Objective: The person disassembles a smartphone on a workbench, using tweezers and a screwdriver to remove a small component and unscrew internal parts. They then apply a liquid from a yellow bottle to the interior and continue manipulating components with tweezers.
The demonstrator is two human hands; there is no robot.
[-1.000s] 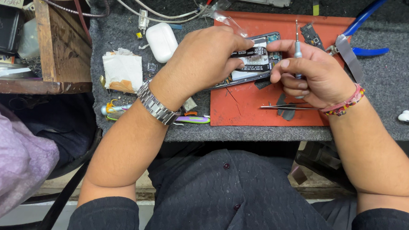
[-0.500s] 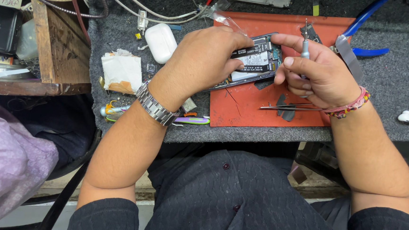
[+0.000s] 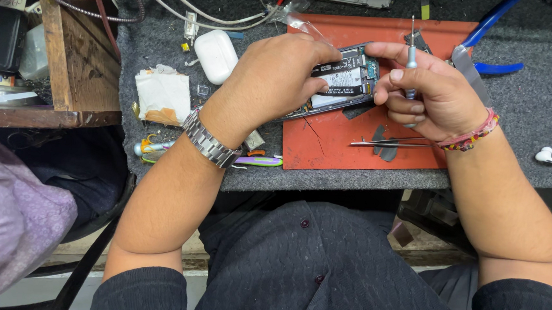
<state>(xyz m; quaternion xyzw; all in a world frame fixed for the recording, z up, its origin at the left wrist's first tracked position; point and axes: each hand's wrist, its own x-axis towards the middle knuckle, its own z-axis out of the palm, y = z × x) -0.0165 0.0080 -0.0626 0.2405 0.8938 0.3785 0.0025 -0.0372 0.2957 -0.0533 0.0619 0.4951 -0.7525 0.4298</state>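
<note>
An opened phone (image 3: 341, 82) lies tilted on the red mat (image 3: 353, 147), its back cover off so that the dark battery with a white label and the small parts beside it show inside a dark frame. The left hand (image 3: 274, 78) lies over the phone's left part, fingers curled down around its edge and clamped on it, the thumb pressing at the lower side. The right hand (image 3: 430, 94) is closed around a thin metal screwdriver (image 3: 412, 55), which stands nearly upright between the thumb and bent fingers, its tip pointing up past the phone's right end; the index finger stretches across to touch the phone's upper right corner. A steel watch (image 3: 210, 141) sits on the left wrist and a beaded bracelet (image 3: 472, 132) on the right. Just below the right hand, tweezers (image 3: 388, 143) lie flat on the mat. Behind that hand, blue-handled pliers (image 3: 491, 34) rest partly on the mat and partly on the grey felt surface (image 3: 168, 46). To the left of the mat sit a white earbud case (image 3: 216, 55) and a crumpled white tissue (image 3: 163, 94), and a wooden box (image 3: 65, 53) stands at the surface's left edge.
</note>
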